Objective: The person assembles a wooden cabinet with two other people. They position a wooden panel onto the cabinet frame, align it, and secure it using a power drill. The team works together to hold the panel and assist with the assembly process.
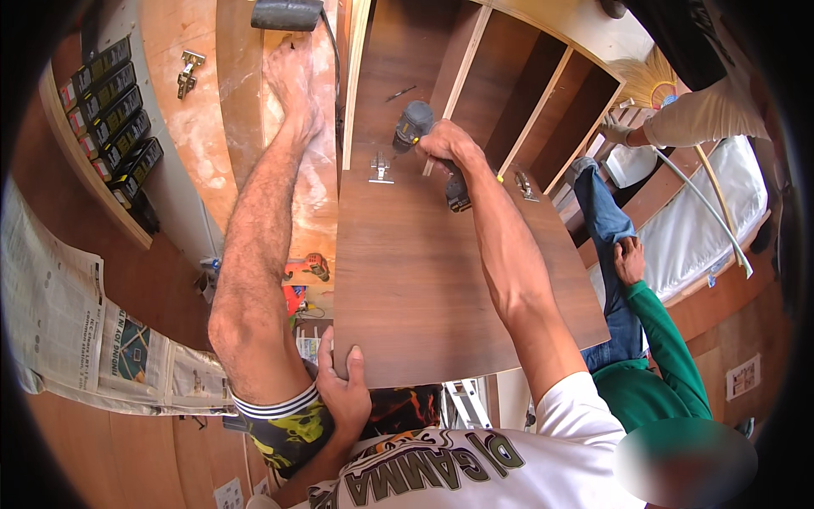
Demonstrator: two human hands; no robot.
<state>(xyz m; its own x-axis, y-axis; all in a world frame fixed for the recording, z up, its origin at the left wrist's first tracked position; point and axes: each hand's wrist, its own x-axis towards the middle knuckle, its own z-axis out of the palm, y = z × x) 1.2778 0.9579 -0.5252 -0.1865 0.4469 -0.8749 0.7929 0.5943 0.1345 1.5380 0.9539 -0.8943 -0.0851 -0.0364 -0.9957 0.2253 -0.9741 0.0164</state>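
My right hand (449, 144) is closed round the grip of a dark cordless drill (414, 123). The drill's head is over the seam between a brown wooden door panel (441, 288) and a cabinet, near a metal hinge (381, 168). A second hinge (526, 187) is fixed farther right on that same seam. My left hand (344, 386) grips the panel's near left corner, thumb on top and a finger along the side edge. Whether the drill's tip touches anything is hidden. A thin dark bit or screw (400, 93) lies inside the cabinet (462, 64).
A loose hinge (190, 74) and a black rubber mallet head (287, 14) lie beyond on the left. An orange power tool (314, 266) sits beside my leg. Black boxes (106, 106) are stacked at left. A co-worker in a green sleeve (670, 331) sits close on the right.
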